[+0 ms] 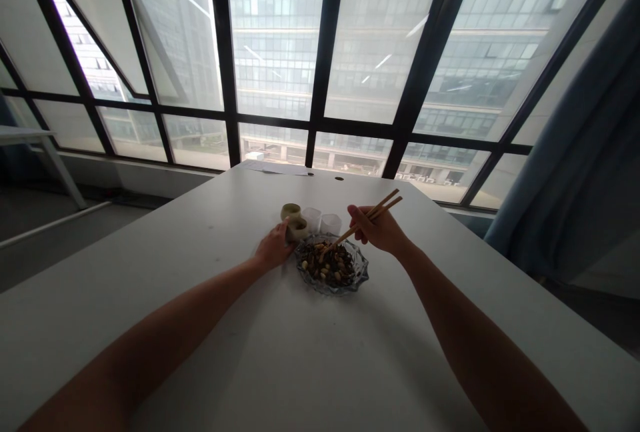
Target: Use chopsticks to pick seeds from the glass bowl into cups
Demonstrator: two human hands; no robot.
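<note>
A glass dish (pixel 361 273) of mixed dark and pale beans or nuts sits in the middle of the white table (pixel 200 325). My right hand (pixel 379 229) is closed on a pair of wooden chopsticks (pixel 373 213), whose tips reach down into the dish. My left hand (pixel 274 247) grips a small olive-green cup (pixel 299 227) just left of the dish. A second green cup (pixel 291 210) stands right behind it.
Two small clear plastic cups (pixel 321 220) stand behind the dish. Sheets of paper (pixel 277 167) lie at the table's far edge. Large black-framed windows fill the background. A blue curtain (pixel 590 172) hangs at right, another table's leg (pixel 60 172) at far left.
</note>
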